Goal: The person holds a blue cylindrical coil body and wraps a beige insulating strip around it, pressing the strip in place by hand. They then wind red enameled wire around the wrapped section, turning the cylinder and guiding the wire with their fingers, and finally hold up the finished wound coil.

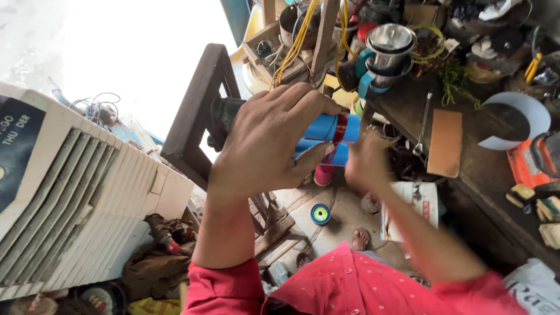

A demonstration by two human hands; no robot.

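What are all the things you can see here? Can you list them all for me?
blue tubes: two, blue with a red band of winding, held in the middle of the view
wooden frame: one, dark brown, behind the tubes
air cooler: one, white with slats, left side
steel cups: a stack, silver, on the bench at the top
brown board: one, flat on the bench, right
round reel: one, blue and green, on the floor below
yellow wires: a bundle, hanging at the top
left hand: fingers wrapped round the tubes
right hand: blurred, at the tubes' right end
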